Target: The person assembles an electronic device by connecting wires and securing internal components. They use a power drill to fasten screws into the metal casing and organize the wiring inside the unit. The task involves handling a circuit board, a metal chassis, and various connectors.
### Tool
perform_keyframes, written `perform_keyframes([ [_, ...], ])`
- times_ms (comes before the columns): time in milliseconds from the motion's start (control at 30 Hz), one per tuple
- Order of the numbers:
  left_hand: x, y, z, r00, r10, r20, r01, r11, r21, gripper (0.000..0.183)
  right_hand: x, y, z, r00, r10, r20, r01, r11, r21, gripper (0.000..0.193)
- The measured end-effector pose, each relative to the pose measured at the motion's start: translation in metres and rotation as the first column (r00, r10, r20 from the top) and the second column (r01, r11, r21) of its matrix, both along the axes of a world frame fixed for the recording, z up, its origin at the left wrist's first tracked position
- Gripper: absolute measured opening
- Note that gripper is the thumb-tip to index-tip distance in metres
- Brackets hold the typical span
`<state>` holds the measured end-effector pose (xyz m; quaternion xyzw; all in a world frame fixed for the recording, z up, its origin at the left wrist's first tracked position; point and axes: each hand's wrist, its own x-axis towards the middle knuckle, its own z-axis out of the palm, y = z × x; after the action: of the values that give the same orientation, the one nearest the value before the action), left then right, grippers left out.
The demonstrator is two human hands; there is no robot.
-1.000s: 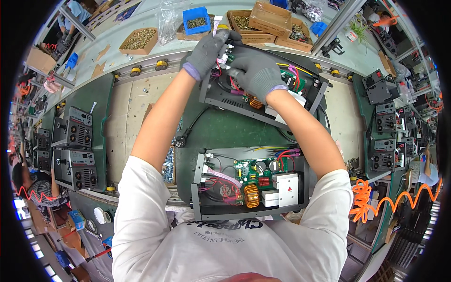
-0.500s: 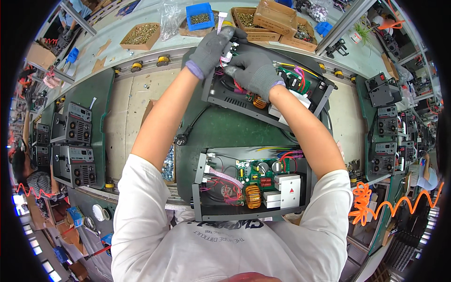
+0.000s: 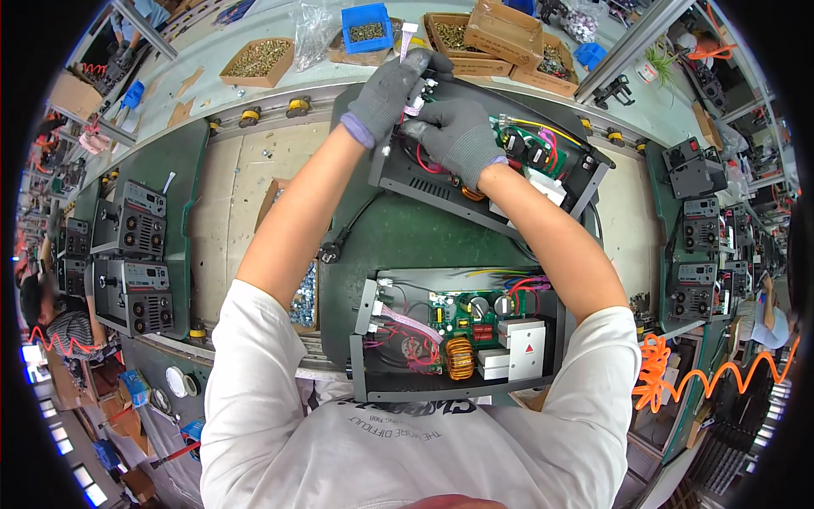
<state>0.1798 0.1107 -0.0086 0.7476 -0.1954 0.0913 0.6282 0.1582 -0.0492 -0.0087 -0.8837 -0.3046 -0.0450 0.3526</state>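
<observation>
Two open black machine housings lie on the green board (image 3: 407,229). At the far housing (image 3: 500,216), both my grey-gloved hands work over its left end panel. My left hand (image 3: 386,95) is closed on a white-and-purple ribbon cable (image 3: 408,42), whose white connector sticks up beyond the fingers. Close beside it, my right hand (image 3: 462,136) has its fingers curled in by the panel's small white plugs; what they pinch is hidden. Nearer to me, the second housing (image 3: 359,352) shows a green circuit board (image 3: 443,316), a copper-wound coil (image 3: 459,358) and white heat sinks (image 3: 526,349).
Cardboard trays of small metal parts (image 3: 257,61) and a blue bin (image 3: 367,30) stand on the far bench. A black power plug (image 3: 329,252) lies left of the housings. Finished-looking machines (image 3: 136,297) stand at left and right. An orange coiled hose (image 3: 653,373) hangs at right.
Both hands stay at the far housing's end panel, with only slight finger and wrist shifts. The whole picture has moved a little. The left hand still holds the ribbon cable.
</observation>
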Motion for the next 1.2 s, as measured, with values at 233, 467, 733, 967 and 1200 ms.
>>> perform_keyframes([
  [233,0.004,0.004,0.0,0.999,0.015,-0.029,-0.015,1.0,0.001,0.047,-0.009,-0.021,0.049,0.986,-0.049,0.157,0.11,0.906,-0.408,0.026],
  [467,-0.005,-0.001,0.019,0.984,0.046,-0.17,-0.036,0.998,0.06,0.049,-0.024,-0.052,0.039,0.947,0.032,0.321,0.12,0.888,-0.443,0.017],
  [733,-0.011,0.004,0.013,0.991,0.061,-0.118,-0.061,0.998,0.002,0.051,-0.02,-0.099,0.049,0.748,-0.389,0.539,0.469,0.883,-0.014,0.019],
  [967,-0.04,0.006,0.016,0.75,0.384,0.539,-0.572,0.786,0.235,0.057,-0.015,-0.09,0.041,0.725,-0.548,0.417,0.688,0.597,-0.411,0.025],
  [1200,-0.067,-0.007,0.039,0.975,0.172,-0.139,-0.124,0.947,0.296,0.049,-0.004,-0.093,0.046,0.766,-0.554,0.326,0.64,0.609,-0.468,0.028],
])
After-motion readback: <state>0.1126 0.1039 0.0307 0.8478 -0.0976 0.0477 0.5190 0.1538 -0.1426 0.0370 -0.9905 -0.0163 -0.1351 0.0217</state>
